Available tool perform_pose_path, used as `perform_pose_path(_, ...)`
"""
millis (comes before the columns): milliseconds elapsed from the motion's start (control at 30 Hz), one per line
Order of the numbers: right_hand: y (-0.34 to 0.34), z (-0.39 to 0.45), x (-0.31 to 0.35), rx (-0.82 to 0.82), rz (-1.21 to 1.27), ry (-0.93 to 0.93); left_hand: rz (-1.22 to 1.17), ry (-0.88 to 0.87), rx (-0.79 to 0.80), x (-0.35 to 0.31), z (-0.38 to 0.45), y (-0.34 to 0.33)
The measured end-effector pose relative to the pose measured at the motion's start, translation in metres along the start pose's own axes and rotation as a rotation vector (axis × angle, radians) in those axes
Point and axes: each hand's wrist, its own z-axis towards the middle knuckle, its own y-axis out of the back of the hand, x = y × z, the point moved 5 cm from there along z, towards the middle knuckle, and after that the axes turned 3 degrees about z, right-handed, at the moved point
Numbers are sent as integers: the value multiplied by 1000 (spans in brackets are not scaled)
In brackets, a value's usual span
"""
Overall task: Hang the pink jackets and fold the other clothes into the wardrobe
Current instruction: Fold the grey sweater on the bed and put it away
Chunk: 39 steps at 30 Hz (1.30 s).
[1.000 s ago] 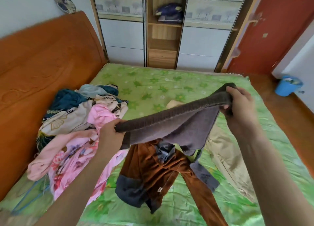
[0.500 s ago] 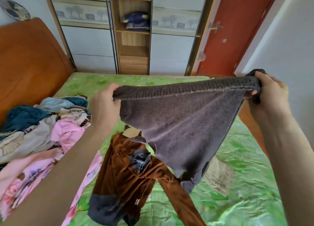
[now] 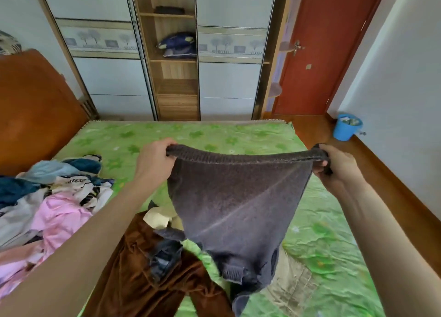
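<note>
Green floral bedding [image 3: 214, 135] filled the bedroom scene, with the wardrobe [image 3: 176, 54] standing at 12 o'clock beyond the foot of the bed and a red door [image 3: 322, 54] at 1 o'clock. At centre frame, a person held a dark grey knitted garment [image 3: 233, 204] up over the bed by its ribbed edge, the left hand [image 3: 152, 161] and the right hand [image 3: 338, 166] each with fingers curled tight round one end of that edge, the fabric hanging down between them. Most of the work appeared to lie ahead: a heap of unsorted clothes [image 3: 59, 187] sat at 9 o'clock beside the headboard [image 3: 35, 116], a pink jacket [image 3: 62, 216] among them and not yet hung. A brown velvet garment [image 3: 143, 276] lay spread at 6 o'clock, with a beige piece [image 3: 293, 283] partly hidden beneath the grey knit at 5 o'clock. Only a dark blue bundle [image 3: 177, 44] and a dark item [image 3: 169, 9] on the shelf above occupied the wardrobe's open shelves; whether either belonged to this job could not be told. A blue bucket [image 3: 347, 127] stood on the floor at 2 o'clock.
</note>
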Motion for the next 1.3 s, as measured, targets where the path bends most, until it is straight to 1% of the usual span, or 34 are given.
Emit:
perform_pose_path(67,-5,36,19,5,-33,-7,-55,19,-10,-22,31,-10)
perform_pose_path(133,-22,70,49,25,-69,8,-134,17,-53,-46,72,-8)
perform_pose_path(267,-75,122,120,96,-113,86,-181,7,-166,-90,162,17)
perform_pose_path(400,-123,143,179,171,-68,124,-185,-49,-297,-120,226,53)
perform_pose_path(467,-138,147,198,198,-61,136,-154,-100,-348,-131,246,69)
perform_pose_path(567,-147,146,208,217,-34,180,-150,-155,-410,-136,260,84)
perform_pose_path(633,-141,144,207,215,7,218,-137,-202,-448,-136,257,84)
perform_pose_path(700,-124,143,195,175,18,237,-141,-262,-436,-134,244,73)
perform_pose_path(800,-78,142,158,115,-29,202,-125,-346,-324,-125,206,39)
perform_pose_path(867,-36,143,118,54,-157,153,-100,-398,-183,-113,169,5)
perform_pose_path(933,17,144,68,-59,-352,100,-72,-419,-18,-95,122,-39)
perform_pose_path(1033,94,139,-20,-166,-575,-2,0,-346,259,-58,45,-113)
perform_pose_path(1167,174,117,-123,-240,-732,-179,156,-263,627,-10,-62,-206)
perform_pose_path(1233,198,102,-156,-270,-777,-256,144,-254,733,6,-106,-238)
perform_pose_path(1300,215,87,-183,-288,-815,-307,183,-263,791,17,-143,-259)
